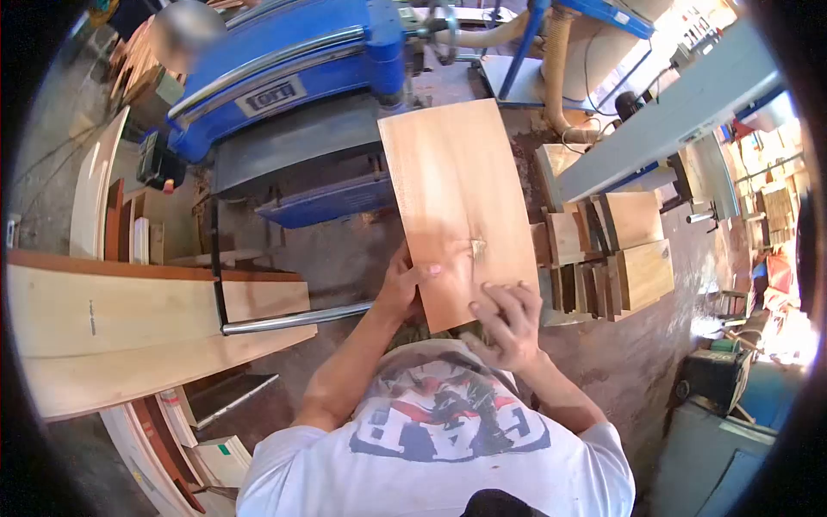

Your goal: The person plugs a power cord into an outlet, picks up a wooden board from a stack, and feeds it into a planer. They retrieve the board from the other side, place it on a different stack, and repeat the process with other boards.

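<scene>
A wide, light wooden board (457, 189) with a small dark knot near its lower middle is held up in front of my chest. My left hand (405, 280) grips its lower left edge, the thumb on the face and the other fingers hidden behind. On the lower right of the board's face lies my right hand (510, 323), its fingers spread and slightly bent, not wrapped round the board.
A blue machine (293, 86) with a dark metal table (284, 146) stands ahead on the left. Stacked wooden blocks (637, 258) are on the right. Long boards (112, 336) lie at the left. A metal roller bar (293, 319) is near my left arm. A person stands behind the machine.
</scene>
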`<action>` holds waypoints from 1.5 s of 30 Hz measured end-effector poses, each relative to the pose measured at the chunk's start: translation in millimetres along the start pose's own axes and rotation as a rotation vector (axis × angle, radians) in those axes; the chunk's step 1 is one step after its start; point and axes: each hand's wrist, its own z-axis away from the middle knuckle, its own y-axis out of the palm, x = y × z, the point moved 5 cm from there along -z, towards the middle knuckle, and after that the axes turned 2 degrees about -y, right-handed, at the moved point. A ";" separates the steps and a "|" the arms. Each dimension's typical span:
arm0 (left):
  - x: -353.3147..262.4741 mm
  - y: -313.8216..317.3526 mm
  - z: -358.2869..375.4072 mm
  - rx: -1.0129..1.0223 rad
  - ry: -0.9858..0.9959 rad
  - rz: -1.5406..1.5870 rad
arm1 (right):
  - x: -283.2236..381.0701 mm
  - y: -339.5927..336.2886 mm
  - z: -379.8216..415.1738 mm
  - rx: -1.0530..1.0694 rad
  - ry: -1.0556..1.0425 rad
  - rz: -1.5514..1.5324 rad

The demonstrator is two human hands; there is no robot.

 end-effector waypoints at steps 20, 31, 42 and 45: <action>-72.4 -305.1 43.1 -0.312 0.078 0.202 | -19.1 396.0 -144.1 0.173 1.066 -1.469; -46.6 -295.2 -63.6 -0.472 0.095 0.284 | -62.1 428.6 -192.3 0.142 1.177 -1.379; -62.1 -298.3 -103.9 -0.788 0.154 0.291 | -66.0 292.8 -50.6 0.175 0.845 -0.934; -69.6 -299.6 -118.2 -0.773 0.189 0.289 | -74.8 263.9 -52.1 0.134 0.763 -0.680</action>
